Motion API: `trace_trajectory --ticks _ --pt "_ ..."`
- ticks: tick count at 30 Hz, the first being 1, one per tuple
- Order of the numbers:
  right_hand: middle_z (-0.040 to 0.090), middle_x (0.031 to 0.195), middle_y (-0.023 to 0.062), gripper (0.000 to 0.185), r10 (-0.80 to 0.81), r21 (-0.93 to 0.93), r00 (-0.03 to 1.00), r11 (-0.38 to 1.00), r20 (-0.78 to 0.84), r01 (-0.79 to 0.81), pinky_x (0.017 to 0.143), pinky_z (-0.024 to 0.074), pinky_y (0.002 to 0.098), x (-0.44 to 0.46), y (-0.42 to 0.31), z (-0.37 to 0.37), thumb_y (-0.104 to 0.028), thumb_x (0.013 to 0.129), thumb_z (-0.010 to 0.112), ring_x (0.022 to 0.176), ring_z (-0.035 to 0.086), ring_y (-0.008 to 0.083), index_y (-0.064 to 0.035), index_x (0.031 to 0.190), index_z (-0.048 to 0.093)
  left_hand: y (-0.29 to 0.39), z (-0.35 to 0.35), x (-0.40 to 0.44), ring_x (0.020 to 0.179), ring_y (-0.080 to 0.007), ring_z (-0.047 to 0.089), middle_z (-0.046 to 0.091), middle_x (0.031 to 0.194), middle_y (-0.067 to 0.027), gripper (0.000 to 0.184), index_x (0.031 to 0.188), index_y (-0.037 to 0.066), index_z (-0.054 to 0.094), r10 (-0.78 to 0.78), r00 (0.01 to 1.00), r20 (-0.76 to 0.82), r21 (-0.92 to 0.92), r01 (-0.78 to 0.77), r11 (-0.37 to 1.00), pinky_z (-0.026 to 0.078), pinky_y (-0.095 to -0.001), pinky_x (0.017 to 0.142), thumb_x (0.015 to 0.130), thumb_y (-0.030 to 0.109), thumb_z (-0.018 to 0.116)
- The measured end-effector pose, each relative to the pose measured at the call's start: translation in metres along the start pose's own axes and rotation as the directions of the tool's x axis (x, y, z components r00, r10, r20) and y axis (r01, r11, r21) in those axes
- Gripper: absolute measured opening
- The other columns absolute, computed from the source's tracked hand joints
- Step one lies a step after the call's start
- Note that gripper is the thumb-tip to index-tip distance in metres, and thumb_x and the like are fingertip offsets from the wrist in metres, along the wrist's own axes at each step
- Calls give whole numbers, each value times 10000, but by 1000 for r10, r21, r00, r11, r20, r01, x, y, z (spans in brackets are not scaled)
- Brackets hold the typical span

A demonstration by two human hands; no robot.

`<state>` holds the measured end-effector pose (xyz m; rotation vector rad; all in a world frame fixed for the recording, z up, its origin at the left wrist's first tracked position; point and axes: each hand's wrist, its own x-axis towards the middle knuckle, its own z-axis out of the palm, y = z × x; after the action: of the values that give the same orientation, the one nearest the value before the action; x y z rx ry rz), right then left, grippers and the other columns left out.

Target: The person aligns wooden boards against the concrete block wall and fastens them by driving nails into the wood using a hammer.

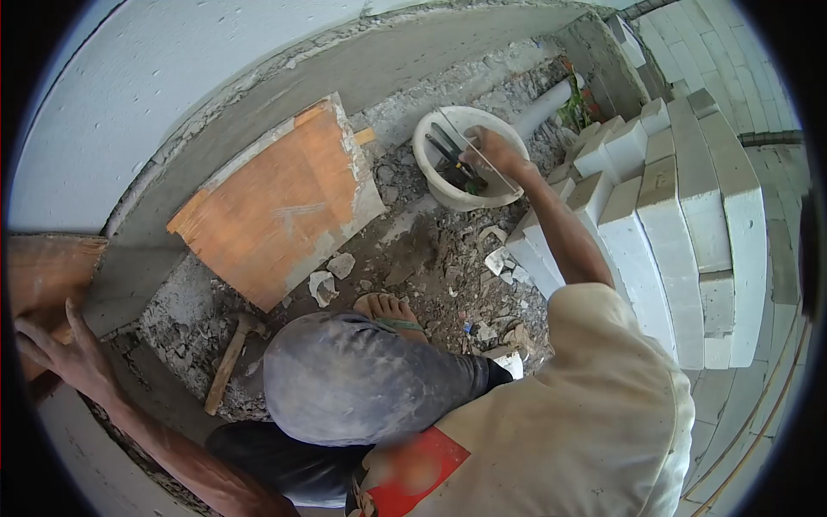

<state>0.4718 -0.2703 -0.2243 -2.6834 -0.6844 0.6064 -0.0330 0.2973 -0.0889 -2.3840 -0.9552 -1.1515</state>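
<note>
My right hand (493,153) reaches over the rim of a white plastic bucket (424,142), its fingers curled beside several dark-handled tools (450,148). What it grips, if anything, is hidden by the fingers. The bucket's thin wire handle (482,157) crosses in front of this hand. Far to the left, my left hand (69,355) has its fingers spread against or close to a brown wooden board (52,276); I cannot tell whether it presses on it. A hammer (227,362) with a wooden handle lies on the rubble near my knee.
An orange-brown plywood sheet (276,202) lies by the low grey wall (379,65). White blocks (659,202) are stacked at the right. Behind the bucket lies a white pipe (544,108) near green leaves (573,110). Broken pieces (323,289) and rubble cover the ground around my sandalled foot (392,312).
</note>
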Motion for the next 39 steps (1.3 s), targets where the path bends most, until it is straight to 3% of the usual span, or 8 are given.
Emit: trace_trajectory --ticks 7,12,16,20,25,31,36,39 --pt "736 1127 338 725 35 -411 989 911 145 28 1012 571 515 54 36 64 -398 819 858 1137 711 487 88 1285 588 -10 -6 -4 1632 -386 206 257 1738 -266 872 1630 -22 394 -36 996 78 45 32 998 254 -487 1313 1022 517 709" --pt "735 1028 336 521 -152 -189 958 976 -243 106 877 551 594 33 68 61 -350 867 749 1017 705 540 81 1141 644 15 -18 6 1650 -404 146 124 1781 -248 940 1709 111 282 -21 998 59 -41 23 999 283 -512 1306 990 475 765" --pt "707 918 134 223 13 580 861 745 -508 330 793 527 418 -3 36 9 -135 892 672 818 655 267 7 1064 673 30 -17 1 1649 -410 148 190 1759 -280 956 1680 45 328 -149 987 57 -29 151 988 262 -500 1313 969 501 777" --pt "700 930 99 229 166 571 806 784 -569 242 792 548 330 -112 -104 -41 -184 980 714 776 643 160 40 1027 698 0 3 3 1600 -420 267 289 1718 -293 902 1622 12 427 39 999 -11 23 -39 999 289 -491 1295 964 522 775" --pt "698 1025 275 353 -107 319 983 946 149 54 840 556 520 -142 -165 55 -256 969 682 932 713 430 8 1165 553 -47 19 -6 1491 -401 434 436 1642 -263 794 1535 -4 551 36 999 26 209 -41 977 371 -505 1228 980 522 762" --pt "695 1073 368 589 5 -44 970 999 242 6 862 586 585 -145 -89 180 -377 994 702 998 718 523 82 1291 483 -17 6 -3 1511 -396 415 411 1648 -239 901 1617 54 456 -33 999 34 80 30 996 385 -500 1224 976 637 703" --pt "743 1002 272 438 -416 19 897 906 -149 423 791 619 511 -139 -118 74 -378 1027 687 909 763 404 44 1145 692 -20 4 -2 1515 -394 411 394 1672 -241 878 1611 58 474 -19 999 47 101 14 995 371 -490 1238 984 631 698" --pt "752 875 163 324 -125 279 905 927 -407 253 697 587 388 -104 -119 -6 -321 1058 646 748 719 262 -30 1008 778 -13 6 4 1526 -397 392 391 1674 -246 898 1621 48 453 49 999 12 136 -50 989 357 -484 1248 984 632 699"
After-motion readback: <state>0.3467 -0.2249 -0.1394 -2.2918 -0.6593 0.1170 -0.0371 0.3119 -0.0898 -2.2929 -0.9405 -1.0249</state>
